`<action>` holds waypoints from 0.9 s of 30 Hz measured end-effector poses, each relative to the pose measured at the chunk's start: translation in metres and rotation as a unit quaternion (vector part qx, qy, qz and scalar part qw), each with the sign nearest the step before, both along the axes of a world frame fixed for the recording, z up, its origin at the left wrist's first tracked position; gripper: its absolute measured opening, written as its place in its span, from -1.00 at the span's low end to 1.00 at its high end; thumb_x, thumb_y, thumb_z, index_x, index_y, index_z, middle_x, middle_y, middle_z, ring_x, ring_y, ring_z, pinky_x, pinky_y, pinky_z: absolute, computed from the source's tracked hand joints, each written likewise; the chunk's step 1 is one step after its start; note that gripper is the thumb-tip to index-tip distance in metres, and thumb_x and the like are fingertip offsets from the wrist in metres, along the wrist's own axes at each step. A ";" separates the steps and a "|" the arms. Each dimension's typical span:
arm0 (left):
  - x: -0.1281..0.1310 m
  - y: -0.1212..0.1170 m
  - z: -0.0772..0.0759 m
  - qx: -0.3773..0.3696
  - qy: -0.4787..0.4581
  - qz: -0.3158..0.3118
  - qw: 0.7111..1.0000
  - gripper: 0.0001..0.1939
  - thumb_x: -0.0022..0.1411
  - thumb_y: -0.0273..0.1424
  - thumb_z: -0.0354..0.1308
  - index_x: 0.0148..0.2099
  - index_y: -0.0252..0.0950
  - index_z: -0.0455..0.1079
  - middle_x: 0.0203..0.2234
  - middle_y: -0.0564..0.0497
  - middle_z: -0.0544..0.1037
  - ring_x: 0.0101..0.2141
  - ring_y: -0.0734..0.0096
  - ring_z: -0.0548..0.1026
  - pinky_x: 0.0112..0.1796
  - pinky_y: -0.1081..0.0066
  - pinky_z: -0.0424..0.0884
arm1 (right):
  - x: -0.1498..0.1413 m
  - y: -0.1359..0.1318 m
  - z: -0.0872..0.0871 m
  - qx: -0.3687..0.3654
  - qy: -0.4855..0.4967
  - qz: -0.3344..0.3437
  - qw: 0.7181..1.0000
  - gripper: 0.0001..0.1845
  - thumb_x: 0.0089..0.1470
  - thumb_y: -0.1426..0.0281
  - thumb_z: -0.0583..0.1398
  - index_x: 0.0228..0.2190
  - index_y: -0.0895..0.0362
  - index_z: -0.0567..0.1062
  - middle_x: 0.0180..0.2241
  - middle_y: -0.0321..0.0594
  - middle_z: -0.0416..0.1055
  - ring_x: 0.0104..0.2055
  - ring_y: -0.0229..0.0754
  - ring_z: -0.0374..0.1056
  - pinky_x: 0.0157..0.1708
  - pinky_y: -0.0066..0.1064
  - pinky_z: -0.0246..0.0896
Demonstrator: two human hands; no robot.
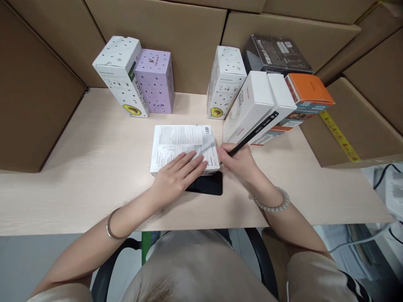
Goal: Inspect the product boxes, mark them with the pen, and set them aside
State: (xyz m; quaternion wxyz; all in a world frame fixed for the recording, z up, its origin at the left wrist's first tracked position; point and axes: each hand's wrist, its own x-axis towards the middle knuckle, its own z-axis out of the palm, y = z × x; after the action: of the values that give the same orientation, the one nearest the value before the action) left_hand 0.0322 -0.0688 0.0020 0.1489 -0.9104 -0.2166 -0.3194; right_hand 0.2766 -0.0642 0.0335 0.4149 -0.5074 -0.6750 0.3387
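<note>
A white box (185, 136) printed with small text and a barcode lies flat on the table in front of me. My left hand (176, 174) rests on its near part, fingers stretched out flat. Beside the box's right edge, my right hand (237, 161) grips a long, black, pen-shaped tool (256, 131) like a pen. The tool slants up to the right, its lower end at the box's near right corner; my fingers partly hide that end. A black smartphone (209, 184) lies just in front of the box, partly covered by my left hand.
At the back left stand a white avocado-print box (121, 79) and a purple box (155, 84). Another avocado-print box (225, 79), white boxes (252, 96), an orange box (310, 90) and a dark box (277, 54) stand back right. Cardboard walls (163, 29) enclose the table (78, 184).
</note>
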 end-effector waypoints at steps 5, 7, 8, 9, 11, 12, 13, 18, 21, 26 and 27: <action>0.000 0.001 0.001 0.004 -0.002 0.000 1.000 -0.66 0.50 -0.45 0.31 0.26 -0.36 0.52 0.14 -0.07 0.73 0.15 0.10 0.72 0.18 0.15 0.70 | -0.004 -0.001 -0.001 -0.024 0.021 0.002 0.999 -0.52 0.28 0.17 0.16 -0.65 0.02 0.31 -0.77 -0.44 0.17 -0.68 -0.33 0.08 -0.57 -0.40 0.02; -0.001 0.001 0.000 0.006 0.001 -0.001 1.000 -0.67 0.51 -0.46 0.30 0.26 -0.36 0.53 0.14 -0.09 0.73 0.15 0.10 0.72 0.19 0.16 0.70 | -0.004 -0.002 0.000 -0.045 0.007 0.018 0.999 -0.50 0.29 0.14 0.16 -0.65 0.01 0.30 -0.77 -0.44 0.15 -0.67 -0.32 0.07 -0.57 -0.39 0.00; -0.001 0.001 0.000 0.004 0.002 0.000 1.000 -0.67 0.51 -0.46 0.29 0.26 -0.36 0.53 0.15 -0.10 0.73 0.16 0.11 0.72 0.20 0.16 0.69 | -0.003 -0.002 0.001 -0.044 -0.008 0.019 0.999 -0.48 0.29 0.12 0.16 -0.65 0.01 0.27 -0.77 -0.43 0.14 -0.66 -0.31 0.07 -0.57 -0.39 -0.02; -0.001 0.001 -0.001 0.001 0.001 0.000 1.000 -0.66 0.51 -0.46 0.29 0.27 -0.34 0.52 0.15 -0.11 0.73 0.17 0.12 0.71 0.22 0.16 0.68 | -0.001 -0.001 0.002 -0.032 -0.028 0.012 0.999 -0.45 0.30 0.09 0.16 -0.66 0.01 0.23 -0.76 -0.43 0.11 -0.64 -0.31 0.06 -0.55 -0.38 -0.03; 0.000 0.001 -0.001 -0.007 -0.007 -0.002 1.000 -0.65 0.51 -0.45 0.28 0.29 -0.32 0.52 0.15 -0.11 0.73 0.18 0.14 0.71 0.24 0.17 0.66 | 0.005 0.001 0.006 0.000 -0.091 -0.022 0.996 -0.41 0.32 0.06 0.14 -0.66 0.00 0.15 -0.74 -0.41 0.05 -0.61 -0.30 0.01 -0.52 -0.37 -0.06; 0.000 0.002 -0.001 -0.009 -0.014 -0.005 1.000 -0.65 0.51 -0.44 0.28 0.29 -0.31 0.52 0.14 -0.11 0.73 0.17 0.15 0.71 0.23 0.17 0.66 | 0.007 0.003 0.008 0.010 -0.137 -0.041 0.990 -0.41 0.34 0.06 0.13 -0.65 0.00 0.13 -0.72 -0.40 0.03 -0.59 -0.29 0.01 -0.49 -0.35 -0.07; 0.000 0.003 0.000 -0.009 -0.022 -0.008 1.000 -0.66 0.51 -0.42 0.28 0.27 -0.30 0.54 0.12 -0.10 0.74 0.16 0.16 0.72 0.21 0.17 0.68 | 0.010 0.004 0.010 0.009 -0.195 -0.058 0.979 -0.41 0.35 0.07 0.13 -0.65 0.00 0.14 -0.71 -0.38 0.05 -0.58 -0.27 0.03 -0.47 -0.33 -0.08; -0.007 0.016 0.005 -0.025 -0.103 -0.039 0.994 -0.83 0.52 -0.38 0.24 0.03 -0.21 0.65 -0.07 0.07 0.81 0.00 0.24 0.79 0.04 0.26 0.77 | 0.010 0.006 0.015 -0.081 -0.476 -0.083 0.872 -0.40 0.47 0.05 0.09 -0.54 0.08 0.52 -0.55 -0.02 0.51 -0.46 0.00 0.42 -0.41 -0.24 -0.01; -0.019 0.026 0.006 -0.088 -0.158 -0.071 0.981 -0.83 0.49 -0.44 0.23 -0.08 -0.20 0.67 -0.14 0.08 0.82 -0.06 0.25 0.81 0.01 0.24 0.78 | 0.006 0.005 0.013 -0.117 -0.537 -0.071 0.832 -0.31 0.50 -0.01 0.06 -0.47 0.16 0.65 -0.46 0.14 0.62 -0.35 0.13 0.56 -0.38 -0.22 0.07; -0.038 0.035 0.010 -0.167 -0.214 -0.084 0.959 -0.80 0.46 -0.49 0.20 -0.22 -0.24 0.63 -0.30 0.03 0.81 -0.14 0.25 0.81 -0.11 0.29 0.74 | 0.005 0.008 0.008 -0.154 -0.543 -0.041 0.824 -0.33 0.46 -0.04 0.13 -0.48 0.16 0.66 -0.39 0.17 0.67 -0.26 0.22 0.63 -0.35 -0.20 0.14; -0.042 0.037 0.011 -0.175 -0.226 -0.063 0.956 -0.80 0.46 -0.47 0.19 -0.23 -0.23 0.61 -0.31 0.02 0.80 -0.13 0.25 0.80 -0.09 0.27 0.73 | 0.005 0.009 0.007 -0.160 -0.540 -0.037 0.826 -0.33 0.47 -0.04 0.13 -0.48 0.15 0.66 -0.38 0.17 0.68 -0.24 0.23 0.64 -0.34 -0.20 0.14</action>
State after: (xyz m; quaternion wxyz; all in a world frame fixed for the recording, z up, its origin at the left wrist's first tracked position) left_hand -0.0094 -0.0321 0.0129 -0.0861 -0.8379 -0.2392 -0.4830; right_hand 0.2816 -0.0551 0.0402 -0.0907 -0.6930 -0.7084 0.0986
